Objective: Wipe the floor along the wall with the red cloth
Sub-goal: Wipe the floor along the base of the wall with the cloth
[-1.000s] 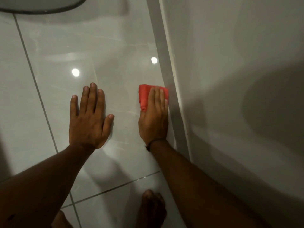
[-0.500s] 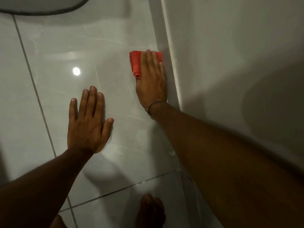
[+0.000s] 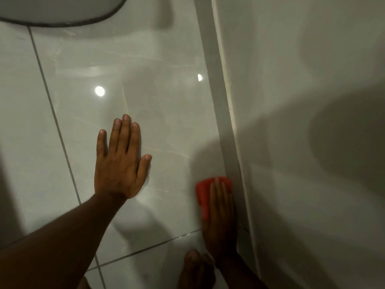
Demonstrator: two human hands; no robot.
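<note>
A curved dark-rimmed pale object (image 3: 58, 11) fills the corner at eleven o'clock; what it is cannot be told. Two round light reflections show on the glossy tiles: a bright one (image 3: 99, 91) left of centre towards ten o'clock, and a smaller one (image 3: 199, 77) at twelve o'clock, just beside the grey skirting strip (image 3: 216, 97). A bare foot (image 3: 195, 268) rests at six o'clock, toes pointing up the frame. A broad shadow (image 3: 343, 147) spreads at three o'clock.
</note>
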